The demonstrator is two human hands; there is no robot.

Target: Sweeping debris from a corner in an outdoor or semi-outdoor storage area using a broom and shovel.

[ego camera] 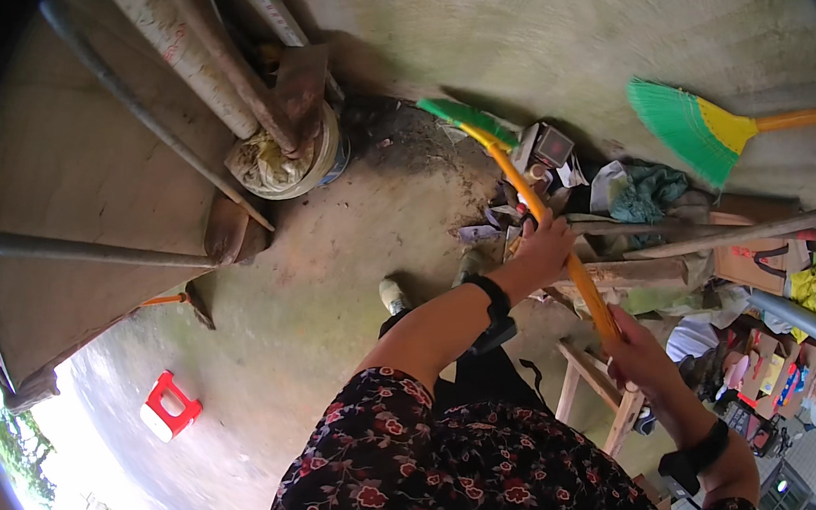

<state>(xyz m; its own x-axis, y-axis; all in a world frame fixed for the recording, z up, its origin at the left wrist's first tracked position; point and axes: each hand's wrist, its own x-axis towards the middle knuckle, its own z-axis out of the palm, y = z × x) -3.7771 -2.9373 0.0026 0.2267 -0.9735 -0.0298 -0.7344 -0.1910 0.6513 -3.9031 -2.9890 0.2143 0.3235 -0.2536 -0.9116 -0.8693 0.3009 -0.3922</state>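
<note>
A broom with an orange handle (520,180) and green bristles (466,117) slants up and away from me, its head near the foot of the wall. My left hand (544,247) grips the handle around its middle. Closer to my body, my right hand (638,351) is closed on the upper end of the same handle. Beside the broom head lies a heap of clutter with a dark small box (553,146) and scraps. Dark soil and debris (394,132) cover the floor in the corner; whether the bristles touch the floor I cannot tell.
A bucket (325,160) holding a sack and long poles stands in the corner. Metal-handled shovels (94,253) lean at left. A red plastic stool (172,405) stands on the concrete floor. At right are a second green broom (688,128), timber (629,273), a wooden trestle (594,377) and boxes (775,364).
</note>
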